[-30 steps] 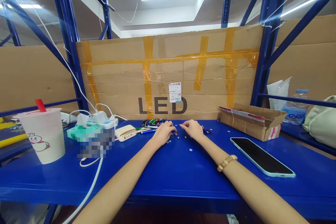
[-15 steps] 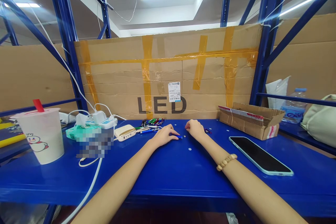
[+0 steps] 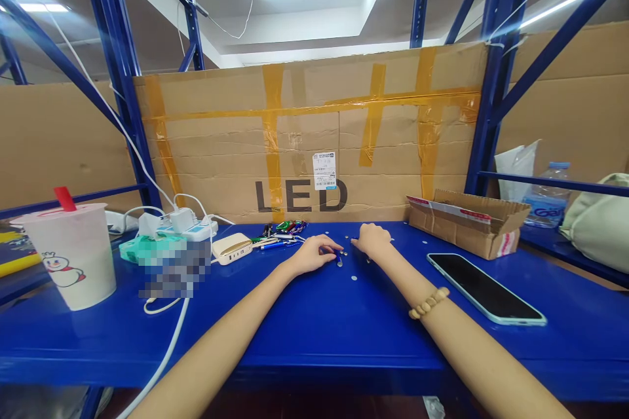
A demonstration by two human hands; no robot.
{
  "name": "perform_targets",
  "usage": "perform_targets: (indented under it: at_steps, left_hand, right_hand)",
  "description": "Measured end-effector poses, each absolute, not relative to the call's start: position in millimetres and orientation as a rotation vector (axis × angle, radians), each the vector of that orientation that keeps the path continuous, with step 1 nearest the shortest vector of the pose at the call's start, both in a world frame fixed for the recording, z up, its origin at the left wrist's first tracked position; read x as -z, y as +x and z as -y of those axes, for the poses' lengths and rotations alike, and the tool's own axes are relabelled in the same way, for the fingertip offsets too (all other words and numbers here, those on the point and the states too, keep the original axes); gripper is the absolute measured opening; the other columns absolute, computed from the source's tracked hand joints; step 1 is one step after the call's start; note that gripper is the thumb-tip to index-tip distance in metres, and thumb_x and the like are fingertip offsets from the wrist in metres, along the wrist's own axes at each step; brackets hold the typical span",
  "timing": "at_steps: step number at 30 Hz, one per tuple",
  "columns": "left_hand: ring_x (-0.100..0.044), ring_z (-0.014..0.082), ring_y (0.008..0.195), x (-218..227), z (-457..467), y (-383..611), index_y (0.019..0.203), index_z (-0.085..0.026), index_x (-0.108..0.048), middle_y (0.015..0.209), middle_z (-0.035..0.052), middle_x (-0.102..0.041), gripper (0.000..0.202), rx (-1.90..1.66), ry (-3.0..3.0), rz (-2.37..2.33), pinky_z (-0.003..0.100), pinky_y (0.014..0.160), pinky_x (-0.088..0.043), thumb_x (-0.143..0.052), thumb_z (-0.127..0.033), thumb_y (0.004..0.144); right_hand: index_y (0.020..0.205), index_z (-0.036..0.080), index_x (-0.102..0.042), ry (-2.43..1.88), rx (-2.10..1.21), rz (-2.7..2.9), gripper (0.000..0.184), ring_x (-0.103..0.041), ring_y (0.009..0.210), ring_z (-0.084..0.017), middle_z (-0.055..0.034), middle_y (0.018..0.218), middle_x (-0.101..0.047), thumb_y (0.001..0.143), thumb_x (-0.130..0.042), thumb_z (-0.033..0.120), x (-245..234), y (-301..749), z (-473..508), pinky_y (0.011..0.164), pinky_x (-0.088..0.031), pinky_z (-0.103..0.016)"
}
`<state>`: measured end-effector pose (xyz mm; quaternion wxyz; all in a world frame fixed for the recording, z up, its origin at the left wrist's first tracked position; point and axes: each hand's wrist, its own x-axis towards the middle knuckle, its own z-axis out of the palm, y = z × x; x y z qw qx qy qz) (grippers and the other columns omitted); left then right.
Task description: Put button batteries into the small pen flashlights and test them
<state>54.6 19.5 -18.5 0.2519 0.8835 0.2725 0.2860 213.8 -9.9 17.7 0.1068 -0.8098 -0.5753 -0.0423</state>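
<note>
My left hand (image 3: 317, 254) rests low over the blue shelf top (image 3: 314, 327), its fingers bent and closed round what looks like a slim blue pen, mostly covered by the fingers. Just off its fingertips is a small shiny metallic piece (image 3: 339, 262). My right hand (image 3: 374, 241) is a short way to the right, fingers curled and pressed together. Whatever it grips is hidden behind the fingers. A beaded bracelet (image 3: 428, 303) circles the right wrist. Beyond my left hand lies a pile of pens (image 3: 285, 230) in several colours.
A white cup with a red straw (image 3: 73, 255), a power strip (image 3: 199, 230), cables and a cream-coloured box-shaped device (image 3: 232, 249) stand on the left. To the right are a phone (image 3: 486, 288) and an open cardboard box (image 3: 466, 222). A large cardboard panel (image 3: 221, 144) closes the back.
My right hand has shifted slightly to the right, and the dark pen-like piece beside it is covered now. The blue end at my left fingertips no longer sticks out; a metallic piece shows there.
</note>
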Motion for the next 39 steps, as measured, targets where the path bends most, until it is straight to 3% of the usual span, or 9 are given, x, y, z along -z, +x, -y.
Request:
perform_targets:
  at_steps: [7, 11, 14, 17, 20, 26, 31, 36, 39]
  left_hand:
    - [-0.057, 0.0119, 0.069, 18.2, -17.3, 55.5, 0.094, -0.015, -0.067, 0.077, 0.0041, -0.065, 0.026, -0.75, 2.433, -0.85, 0.023, 0.067, -0.045, -0.052, -0.021, 0.074]
    - [-0.059, 0.014, 0.078, 18.9, -18.3, 55.9, 0.096, -0.016, -0.067, 0.087, 0.004, -0.069, 0.027, -0.692, 2.448, -0.816, 0.025, 0.076, -0.044, -0.051, -0.021, 0.074]
    - [-0.059, 0.015, 0.09, 18.9, -16.9, 57.3, 0.099, -0.017, -0.066, 0.098, 0.0038, -0.068, 0.029, -0.664, 2.453, -0.749, 0.026, 0.085, -0.042, -0.051, -0.018, 0.073]
    - [-0.055, 0.0162, 0.101, 18.4, -12.5, 58.7, 0.103, -0.021, -0.064, 0.107, 0.0017, -0.065, 0.033, -0.6, 2.509, -0.737, 0.03, 0.095, -0.036, -0.051, -0.017, 0.073]
    - [-0.05, 0.0178, 0.107, 18.6, -8.1, 60.6, 0.106, -0.027, -0.062, 0.111, -0.0015, -0.063, 0.034, -0.565, 2.571, -0.79, 0.036, 0.099, -0.031, -0.05, -0.019, 0.075]
    - [-0.051, 0.0193, 0.104, 17.1, -13.1, 59.3, 0.099, -0.023, -0.063, 0.108, 0.0012, -0.063, 0.028, -0.804, 2.57, -1.016, 0.036, 0.095, -0.034, -0.045, -0.024, 0.079]
    - [-0.045, 0.0232, 0.11, 12.8, -23.6, 43.8, 0.103, -0.015, -0.059, 0.113, 0.01, -0.057, 0.032, -0.892, 2.695, -1.497, 0.039, 0.097, -0.028, -0.039, -0.025, 0.081]
    - [-0.031, 0.038, 0.119, 17.7, -29.6, 28.7, 0.118, -0.006, -0.046, 0.125, 0.0234, -0.042, 0.05, -0.64, 2.392, -2.244, 0.051, 0.093, -0.025, -0.038, -0.039, 0.081]
    - [-0.035, 0.0398, 0.113, 19.2, -30.7, 23.6, 0.117, -0.006, -0.045, 0.122, 0.025, -0.042, 0.052, -0.503, 2.211, -2.456, 0.057, 0.087, -0.027, -0.036, -0.044, 0.082]
  right_hand:
    - [0.101, 0.001, -0.057, -2.572, -0.485, 1.646, 0.053, -0.066, 0.061, -0.022, -0.0145, 0.068, -0.067, 0.07, -0.064, 0.043, -37.2, 206.1, 19.2, 0.062, -0.053, -0.031]
    - [0.099, -0.001, -0.056, -2.451, -0.69, 1.604, 0.041, -0.064, 0.051, -0.02, -0.0137, 0.061, -0.067, 0.071, -0.065, 0.027, -28.4, 202.8, 10.1, 0.053, -0.054, -0.031]
    - [0.088, 0.004, -0.061, -2.273, -0.591, 1.648, 0.027, -0.063, 0.048, -0.018, -0.0111, 0.059, -0.067, 0.065, -0.068, 0.017, -17.8, 206.0, 1.1, 0.05, -0.054, -0.03]
    - [0.074, 0.009, -0.066, -2.233, -0.354, 1.693, 0.013, -0.065, 0.055, -0.019, -0.0096, 0.062, -0.067, 0.061, -0.066, 0.007, -12.1, 212.7, -2.8, 0.053, -0.053, -0.028]
    - [0.075, 0.015, -0.067, -2.189, -0.207, 1.685, 0.015, -0.066, 0.069, -0.019, -0.0086, 0.074, -0.068, 0.063, -0.063, 0.008, -11.9, 220.4, -1.4, 0.062, -0.051, -0.026]
    - [0.093, 0.021, -0.064, -2.001, 0.094, 1.629, 0.021, -0.058, 0.093, -0.019, -0.0063, 0.097, -0.064, 0.079, -0.051, 0.029, -11.9, 230.5, 0.9, 0.075, -0.044, -0.027]
    - [0.1, 0.024, -0.061, -1.751, 0.133, 1.982, 0.035, -0.049, 0.104, -0.022, -0.0065, 0.109, -0.056, 0.073, -0.058, 0.046, 0.5, 221.5, -0.9, 0.086, -0.036, -0.035]
    - [0.092, 0.023, -0.063, -1.867, 0.055, 2.116, 0.018, -0.047, 0.104, -0.022, -0.0067, 0.105, -0.056, 0.081, -0.051, 0.031, 8.0, 211.2, -0.5, 0.085, -0.033, -0.037]
    - [0.094, 0.022, -0.062, -1.957, 0.111, 2.069, 0.019, -0.048, 0.103, -0.021, -0.0067, 0.105, -0.057, 0.083, -0.046, 0.022, 8.7, 212.6, -1.4, 0.083, -0.033, -0.035]
